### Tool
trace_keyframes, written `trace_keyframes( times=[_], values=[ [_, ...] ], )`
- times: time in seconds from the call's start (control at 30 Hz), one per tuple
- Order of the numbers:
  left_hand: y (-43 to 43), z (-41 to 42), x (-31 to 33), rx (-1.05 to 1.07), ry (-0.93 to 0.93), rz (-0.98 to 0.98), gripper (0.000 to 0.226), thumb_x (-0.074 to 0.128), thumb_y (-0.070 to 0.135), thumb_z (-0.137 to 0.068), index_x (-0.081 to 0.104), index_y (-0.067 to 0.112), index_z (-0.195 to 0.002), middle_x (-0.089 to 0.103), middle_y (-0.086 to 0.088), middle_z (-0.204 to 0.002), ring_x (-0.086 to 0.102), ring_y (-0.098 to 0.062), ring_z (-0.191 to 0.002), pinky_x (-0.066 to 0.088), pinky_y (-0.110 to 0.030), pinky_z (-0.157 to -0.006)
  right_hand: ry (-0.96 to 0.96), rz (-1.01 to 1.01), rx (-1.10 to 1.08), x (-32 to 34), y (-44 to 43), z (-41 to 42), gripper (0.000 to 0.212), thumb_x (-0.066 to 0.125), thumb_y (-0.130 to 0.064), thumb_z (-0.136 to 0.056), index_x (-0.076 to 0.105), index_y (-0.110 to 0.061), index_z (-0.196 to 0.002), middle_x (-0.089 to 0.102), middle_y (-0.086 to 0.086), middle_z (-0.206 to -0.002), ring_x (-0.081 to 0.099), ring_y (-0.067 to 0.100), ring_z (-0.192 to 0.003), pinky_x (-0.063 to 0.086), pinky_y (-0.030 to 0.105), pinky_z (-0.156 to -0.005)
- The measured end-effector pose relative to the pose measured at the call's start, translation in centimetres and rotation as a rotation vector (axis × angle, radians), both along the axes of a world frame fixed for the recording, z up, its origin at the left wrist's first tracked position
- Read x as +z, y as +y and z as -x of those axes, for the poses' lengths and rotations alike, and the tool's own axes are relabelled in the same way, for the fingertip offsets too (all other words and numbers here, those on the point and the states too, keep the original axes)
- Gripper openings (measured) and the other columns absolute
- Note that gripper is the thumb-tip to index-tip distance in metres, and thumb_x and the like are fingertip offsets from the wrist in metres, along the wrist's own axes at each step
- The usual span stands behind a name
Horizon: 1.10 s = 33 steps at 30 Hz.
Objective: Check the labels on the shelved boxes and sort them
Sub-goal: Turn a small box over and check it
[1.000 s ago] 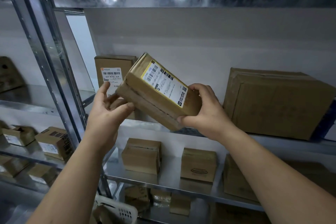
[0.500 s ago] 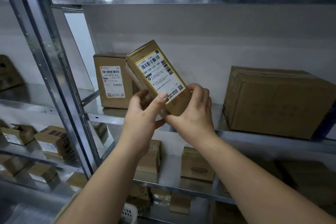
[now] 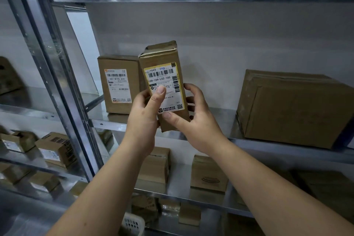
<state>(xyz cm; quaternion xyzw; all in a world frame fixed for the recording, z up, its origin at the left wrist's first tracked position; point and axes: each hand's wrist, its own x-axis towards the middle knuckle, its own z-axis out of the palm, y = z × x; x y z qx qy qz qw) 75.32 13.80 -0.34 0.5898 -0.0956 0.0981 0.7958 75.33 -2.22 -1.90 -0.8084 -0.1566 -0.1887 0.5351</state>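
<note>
Box (image 3: 162, 82) upright, long axis vertical | left hand (image 3: 142, 113), right hand (image 3: 197, 120) grip its lower half, fingers (image 3: 192, 91) curled round | shelf (image 3: 220, 119) just behind; base possibly touching it

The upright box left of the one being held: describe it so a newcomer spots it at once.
Find the metal rack's middle shelf. At its left end a small carton stands upright. Its label is orange-edged, reading 507-N705 A34; the held box has a yellow-edged one.
</note>
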Motion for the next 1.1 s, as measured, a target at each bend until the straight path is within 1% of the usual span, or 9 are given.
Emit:
trace_keyframes(
  times=[0.07,0.2,0.27,0.4,0.53,0.63,0.73,0.83,1.1],
  values=[
    [0.0,-0.4,-0.1,-0.002,-0.004,-0.013,0.068,0.075,0.061,-0.091,0.058,0.022,-0.144,0.077,-0.004,-0.130,0.076,-0.031,-0.117,0.060,-0.062,-0.099,0.016,-0.020,0.013,0.0,0.0,-0.2,0.088,0.080,-0.079,-0.076,0.033,-0.063,-0.149,0.055,-0.009,-0.148,0.058,0.013,-0.135,0.057,0.049,-0.110],
    [-0.1,-0.8,0.0,0.000,-0.012,-0.005,0.064,0.075,0.060,-0.094,0.060,0.020,-0.141,0.078,-0.007,-0.128,0.076,-0.033,-0.118,0.062,-0.056,-0.095,0.036,-0.052,0.044,0.1,0.1,-0.7,0.085,0.079,-0.078,-0.077,0.034,-0.062,-0.148,0.056,-0.009,-0.147,0.060,0.013,-0.134,0.058,0.049,-0.109],
    [-0.1,-1.1,0.0,-0.005,-0.019,0.000,0.063,0.074,0.059,-0.094,0.061,0.019,-0.140,0.078,-0.006,-0.129,0.075,-0.032,-0.119,0.060,-0.059,-0.101,0.051,-0.060,0.053,0.2,0.1,-1.0,0.085,0.079,-0.077,-0.078,0.034,-0.061,-0.148,0.056,-0.010,-0.148,0.060,0.012,-0.134,0.058,0.046,-0.109],
    [0.0,-2.4,0.0,-0.009,-0.014,-0.018,0.071,0.075,0.071,-0.089,0.063,0.023,-0.139,0.078,-0.003,-0.129,0.073,-0.028,-0.124,0.054,-0.060,-0.110,0.079,-0.122,0.074,0.7,0.3,-1.9,0.081,0.076,-0.075,-0.082,0.036,-0.051,-0.148,0.054,-0.015,-0.148,0.061,0.006,-0.131,0.056,0.030,-0.107],
    [-0.1,-4.1,-0.1,-0.034,-0.032,-0.048,0.084,0.072,0.082,-0.083,0.062,0.025,-0.144,0.076,-0.003,-0.133,0.071,-0.026,-0.128,0.052,-0.057,-0.114,0.116,-0.190,0.073,1.5,0.4,-3.3,0.061,0.071,-0.060,-0.097,0.038,-0.042,-0.144,0.057,-0.038,-0.125,0.064,-0.013,-0.113,0.050,0.010,-0.092],
    [-0.2,-5.3,-0.3,-0.025,-0.032,-0.065,0.095,0.066,0.094,-0.076,0.063,0.029,-0.145,0.075,0.001,-0.135,0.068,-0.025,-0.132,0.047,-0.056,-0.118,0.100,-0.220,0.056,1.1,0.7,-4.6,0.070,0.072,-0.067,-0.095,0.037,-0.044,-0.150,0.056,-0.025,-0.139,0.062,-0.002,-0.126,0.048,0.024,-0.107],
    [-0.2,-6.3,-0.7,-0.019,-0.037,-0.076,0.094,0.059,0.096,-0.078,0.063,0.031,-0.145,0.076,0.003,-0.134,0.070,-0.021,-0.129,0.048,-0.053,-0.118,0.079,-0.227,0.033,0.3,0.9,-6.1,0.094,0.069,-0.092,-0.076,0.034,-0.056,-0.155,0.047,-0.011,-0.158,0.053,0.011,-0.144,0.045,0.044,-0.123],
    [-0.3,-7.4,-1.3,-0.022,-0.029,-0.084,0.094,0.057,0.097,-0.079,0.064,0.032,-0.146,0.076,0.004,-0.135,0.069,-0.020,-0.130,0.046,-0.052,-0.120,0.080,-0.247,0.024,-0.2,1.1,-7.3,0.099,0.066,-0.099,-0.069,0.037,-0.059,-0.154,0.046,-0.009,-0.160,0.052,0.011,-0.145,0.045,0.046,-0.123],
    [-0.3,-9.7,-2.5,-0.032,-0.052,-0.079,0.087,0.052,0.095,-0.085,0.064,0.034,-0.146,0.073,0.003,-0.140,0.066,-0.018,-0.135,0.044,-0.052,-0.121,0.111,-0.326,-0.004,-2.0,2.1,-10.1,0.092,0.070,-0.098,-0.070,0.043,-0.058,-0.148,0.049,-0.004,-0.156,0.058,0.012,-0.140,0.049,0.043,-0.120]
  ],
)
